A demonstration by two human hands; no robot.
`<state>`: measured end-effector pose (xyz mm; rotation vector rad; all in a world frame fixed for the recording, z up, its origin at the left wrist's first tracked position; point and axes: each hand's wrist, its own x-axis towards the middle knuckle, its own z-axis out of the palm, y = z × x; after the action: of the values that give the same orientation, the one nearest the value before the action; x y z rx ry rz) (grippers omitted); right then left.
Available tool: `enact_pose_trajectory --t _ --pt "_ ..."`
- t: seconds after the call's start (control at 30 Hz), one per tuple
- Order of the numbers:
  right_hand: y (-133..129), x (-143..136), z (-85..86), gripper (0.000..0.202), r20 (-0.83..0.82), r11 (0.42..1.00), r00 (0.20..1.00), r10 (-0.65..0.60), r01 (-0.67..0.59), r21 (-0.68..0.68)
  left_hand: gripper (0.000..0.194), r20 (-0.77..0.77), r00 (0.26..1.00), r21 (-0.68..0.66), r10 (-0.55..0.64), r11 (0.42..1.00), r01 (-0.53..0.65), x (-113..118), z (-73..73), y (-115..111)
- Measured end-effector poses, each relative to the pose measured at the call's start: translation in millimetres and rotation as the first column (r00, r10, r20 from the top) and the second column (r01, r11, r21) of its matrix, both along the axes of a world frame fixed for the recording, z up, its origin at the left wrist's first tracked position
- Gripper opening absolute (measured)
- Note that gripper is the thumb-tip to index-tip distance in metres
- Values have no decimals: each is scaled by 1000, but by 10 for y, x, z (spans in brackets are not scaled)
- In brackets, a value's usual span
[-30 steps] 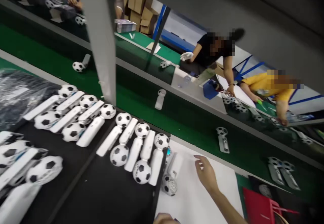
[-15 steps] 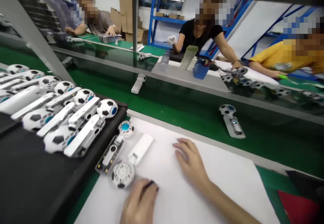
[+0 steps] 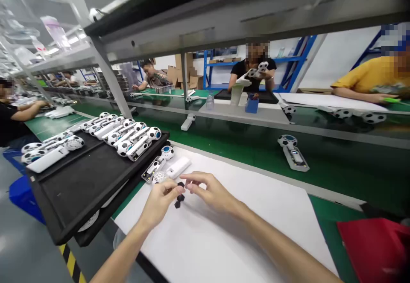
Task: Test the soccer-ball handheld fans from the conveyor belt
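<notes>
My left hand (image 3: 162,198) is closed, its thumb and fingers pinching small black pentagon pieces (image 3: 177,205). Several of these dark pieces show around and below the thumb; whether the lower ones hang or lie on the paper I cannot tell. Close by on the right, my right hand (image 3: 209,191) has its index finger and thumb apart beside the pieces. Just beyond the hands lies an opened handheld fan body (image 3: 153,168) with its football-patterned head (image 3: 167,152). A white handle cover (image 3: 178,167) rests beside it. My left hand partly hides a white round grille (image 3: 159,177).
White paper (image 3: 250,219) covers the bench. On the left, a black tray (image 3: 86,193) bears several football-patterned fans. Past the paper runs a green belt (image 3: 230,146) with another fan (image 3: 293,155) on it. A red object (image 3: 371,244) lies at right. Co-workers sit opposite.
The view has tilted up and widened. My left hand has moved forward with the black pieces, and both hands have come together near the fan parts.
</notes>
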<state>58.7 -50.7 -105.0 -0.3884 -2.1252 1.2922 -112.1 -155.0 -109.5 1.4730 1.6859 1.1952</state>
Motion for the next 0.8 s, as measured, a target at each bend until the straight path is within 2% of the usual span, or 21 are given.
enact_pose_trajectory --t 0.1,0.2,0.27,0.33,0.4,0.47,0.53,0.57,0.63,0.73,0.8 --pt "-60 -36 131 27 -102 988 989 107 -117 -97 34 149 983 -59 -103 992 113 18 252 -97" --pt "-60 -62 200 40 -196 957 956 218 -249 -149 32 255 953 -76 -161 980 186 48 403 -141" --pt "-40 -70 257 42 -249 955 942 224 -263 -137 34 322 929 -79 -179 973 215 56 451 -120" --pt "-8 -61 338 32 -290 970 939 185 -221 -99 39 395 897 -84 -199 964 251 49 474 -67" --pt "37 -38 433 17 -313 986 936 162 -168 7 44 464 856 -96 -230 947 306 29 488 2" --pt "95 -12 522 13 -322 967 931 173 -98 237 46 521 815 -104 -253 929 354 -3 507 73" --pt "166 2 587 21 -327 871 928 177 8 492 45 550 790 -109 -271 915 389 -42 539 135" --pt "205 2 607 24 -328 820 928 175 48 571 44 546 790 -111 -278 911 398 -63 562 163" --pt "285 -11 622 29 -323 785 929 179 62 616 43 501 817 -121 -285 912 392 -101 619 218" --pt "390 -37 607 24 -306 791 924 230 6 612 42 415 869 -149 -268 923 355 -133 720 311" --pt "441 -36 590 22 -308 773 924 228 21 634 42 385 884 -170 -266 921 351 -132 783 382"
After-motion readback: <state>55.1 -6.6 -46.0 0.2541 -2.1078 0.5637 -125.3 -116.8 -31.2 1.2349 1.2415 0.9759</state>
